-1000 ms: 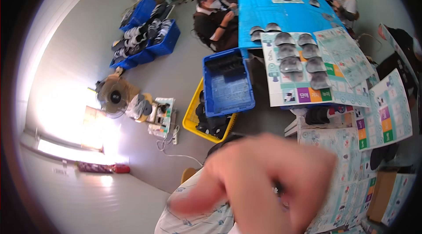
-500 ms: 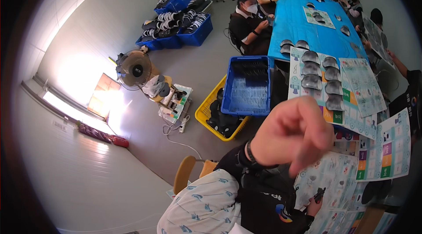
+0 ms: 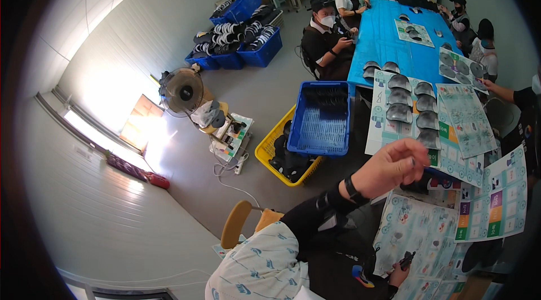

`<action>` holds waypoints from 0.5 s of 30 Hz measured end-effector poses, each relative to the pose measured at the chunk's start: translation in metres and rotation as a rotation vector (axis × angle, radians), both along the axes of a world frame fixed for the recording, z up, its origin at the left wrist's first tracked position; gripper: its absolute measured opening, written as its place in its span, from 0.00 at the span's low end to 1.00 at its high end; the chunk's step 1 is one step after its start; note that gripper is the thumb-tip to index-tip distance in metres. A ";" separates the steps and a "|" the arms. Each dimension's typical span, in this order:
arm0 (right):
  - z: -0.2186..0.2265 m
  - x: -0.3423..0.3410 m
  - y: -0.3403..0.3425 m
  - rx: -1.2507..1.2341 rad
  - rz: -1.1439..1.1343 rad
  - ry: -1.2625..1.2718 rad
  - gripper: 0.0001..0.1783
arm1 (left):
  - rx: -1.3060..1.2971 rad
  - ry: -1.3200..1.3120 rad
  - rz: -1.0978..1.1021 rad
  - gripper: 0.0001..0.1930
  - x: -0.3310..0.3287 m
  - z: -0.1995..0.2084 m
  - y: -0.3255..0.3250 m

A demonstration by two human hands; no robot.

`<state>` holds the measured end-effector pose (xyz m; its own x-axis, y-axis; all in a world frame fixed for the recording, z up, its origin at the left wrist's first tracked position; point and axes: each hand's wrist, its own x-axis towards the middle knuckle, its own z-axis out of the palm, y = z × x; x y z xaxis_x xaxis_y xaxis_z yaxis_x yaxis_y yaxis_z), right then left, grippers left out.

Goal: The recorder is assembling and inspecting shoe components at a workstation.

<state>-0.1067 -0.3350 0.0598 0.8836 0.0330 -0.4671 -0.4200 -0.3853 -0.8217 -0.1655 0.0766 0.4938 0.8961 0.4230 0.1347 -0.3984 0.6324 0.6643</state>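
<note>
My left hand (image 3: 386,169), with a dark band at the wrist, is raised in front of the table's near corner. Its fingers are loosely bent and I see nothing in them. Beyond it, several dark grey, shiny visor-shaped pieces (image 3: 399,97) lie in two rows on a printed sheet (image 3: 378,114). Low in the view, close to my black apron (image 3: 338,269), my right hand (image 3: 399,275) is closed round a small black tool (image 3: 407,259) whose exact kind I cannot make out. Printed sheets (image 3: 417,226) lie beneath and beside it.
A blue crate (image 3: 318,145) rests over a yellow basket (image 3: 265,156) holding black pieces. A fan (image 3: 183,91) and a chair (image 3: 235,224) stand left. People sit along the blue-covered table (image 3: 377,35); at right, another person's hand (image 3: 491,85) holds a printed sheet (image 3: 459,69). Filled blue crates (image 3: 262,54) stand behind.
My left hand has drawn lower and farther from the camera, and its fingers have turned. The sheet in the other person's hand has tilted toward me. My right hand still holds the black tool.
</note>
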 end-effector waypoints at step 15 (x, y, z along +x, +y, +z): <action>0.018 0.005 -0.003 -0.061 -0.022 0.029 0.26 | -0.268 -0.102 -0.235 0.27 0.013 -0.051 0.000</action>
